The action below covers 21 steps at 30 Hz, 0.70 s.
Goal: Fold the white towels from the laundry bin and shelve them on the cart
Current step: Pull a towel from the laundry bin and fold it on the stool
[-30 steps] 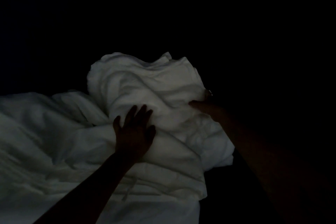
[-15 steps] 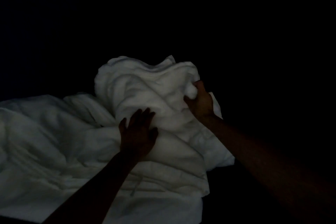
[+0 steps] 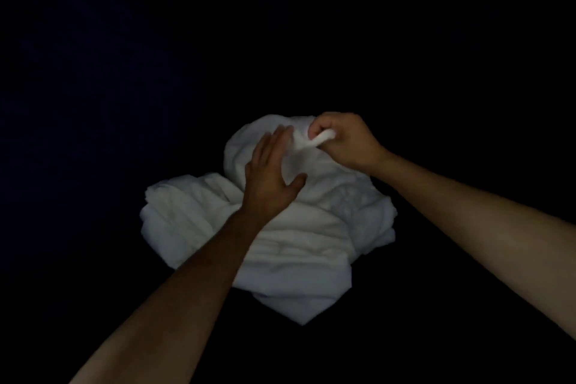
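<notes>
Towels (image 3: 299, 237) heaped; right hand (image 3: 343, 140) pinches an edge, left hand (image 3: 269, 178) flat.

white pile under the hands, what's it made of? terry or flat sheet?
The white pile looks like soft matte cloth; it slumps in rounded folds, and the corner the right hand pinches bunches easily. Thick folds hint at terry, but the dim frame hides any loop texture.

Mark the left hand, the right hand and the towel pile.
left hand (image 3: 269, 178): head view, back of the hand.
right hand (image 3: 344, 140): head view, the knuckles.
towel pile (image 3: 299, 246): head view, bare front folds.
</notes>
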Tool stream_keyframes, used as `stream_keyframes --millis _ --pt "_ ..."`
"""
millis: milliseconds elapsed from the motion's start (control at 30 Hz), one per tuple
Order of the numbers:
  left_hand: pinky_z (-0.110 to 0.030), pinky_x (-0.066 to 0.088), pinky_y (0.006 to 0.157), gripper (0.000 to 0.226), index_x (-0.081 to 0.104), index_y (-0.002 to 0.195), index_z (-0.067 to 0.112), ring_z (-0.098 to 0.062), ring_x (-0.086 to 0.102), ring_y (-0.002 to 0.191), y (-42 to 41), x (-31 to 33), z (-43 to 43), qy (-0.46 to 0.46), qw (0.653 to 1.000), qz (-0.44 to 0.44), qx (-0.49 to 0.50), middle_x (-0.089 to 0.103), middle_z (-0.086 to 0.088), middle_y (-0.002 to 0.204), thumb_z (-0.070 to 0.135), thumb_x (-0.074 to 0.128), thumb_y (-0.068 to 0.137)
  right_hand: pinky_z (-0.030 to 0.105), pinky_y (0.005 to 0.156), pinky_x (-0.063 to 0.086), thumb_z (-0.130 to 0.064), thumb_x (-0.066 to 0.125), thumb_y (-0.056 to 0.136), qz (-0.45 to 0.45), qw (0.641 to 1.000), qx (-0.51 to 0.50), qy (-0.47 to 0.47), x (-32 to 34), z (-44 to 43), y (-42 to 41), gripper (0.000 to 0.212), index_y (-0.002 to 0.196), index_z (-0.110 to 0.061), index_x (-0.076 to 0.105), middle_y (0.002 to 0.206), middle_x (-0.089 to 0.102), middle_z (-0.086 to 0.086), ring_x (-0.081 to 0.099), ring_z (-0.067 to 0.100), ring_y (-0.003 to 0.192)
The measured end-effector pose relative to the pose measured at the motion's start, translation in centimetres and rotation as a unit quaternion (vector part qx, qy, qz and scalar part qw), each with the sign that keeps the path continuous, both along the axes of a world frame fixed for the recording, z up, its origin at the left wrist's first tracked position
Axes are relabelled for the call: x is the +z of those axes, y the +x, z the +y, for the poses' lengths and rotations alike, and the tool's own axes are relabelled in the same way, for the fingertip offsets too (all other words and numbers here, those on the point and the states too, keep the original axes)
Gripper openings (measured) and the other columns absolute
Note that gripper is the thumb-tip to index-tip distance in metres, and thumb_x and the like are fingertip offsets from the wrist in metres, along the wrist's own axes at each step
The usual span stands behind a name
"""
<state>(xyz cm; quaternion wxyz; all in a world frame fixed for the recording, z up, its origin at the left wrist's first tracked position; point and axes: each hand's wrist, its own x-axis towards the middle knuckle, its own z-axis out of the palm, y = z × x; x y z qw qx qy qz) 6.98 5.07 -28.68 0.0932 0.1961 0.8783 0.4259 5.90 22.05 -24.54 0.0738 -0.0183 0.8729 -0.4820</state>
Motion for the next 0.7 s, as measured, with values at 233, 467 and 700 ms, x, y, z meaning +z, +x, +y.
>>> stream_keyframes --millis 233,467,700 --pt "-0.039 0.023 0.113 0.071 0.057 0.125 0.013 -0.030 0.034 0.134 1.0 14.3 0.3 -0.021 0.990 -0.009 -0.138 0.057 -0.005 0.129 0.055 0.045 0.069 0.006 0.059 0.036 -0.001 0.063 0.073 0.035 0.997 -0.012 0.064 15.8 0.3 6.8 0.008 0.072 -0.005 0.070 0.067 0.047 -0.008 0.049 -0.003 0.065" --pt "-0.046 0.041 0.095 0.053 0.072 0.096 0.008 -0.031 0.043 0.122 5.1 26.6 3.4 -0.007 0.979 0.111 -0.172 0.067 -0.001 0.102 0.053 0.058 0.074 0.007 0.059 0.041 -0.007 0.072 0.077 0.022 0.987 -0.094 0.132 29.4 1.9 13.6 0.015 0.072 -0.017 0.062 0.068 0.057 -0.014 0.052 -0.009 0.063" --pt "-0.019 0.037 0.059 0.024 0.064 0.067 0.008 -0.011 0.055 0.067 9.8 44.5 9.1 0.049 0.981 0.096 -0.161 0.059 0.000 0.071 0.022 0.066 0.086 0.005 0.059 0.035 -0.008 0.071 0.077 0.158 0.937 -0.222 0.220 44.4 7.2 18.8 0.006 0.082 -0.006 0.071 0.070 0.061 -0.006 0.050 -0.001 0.065"
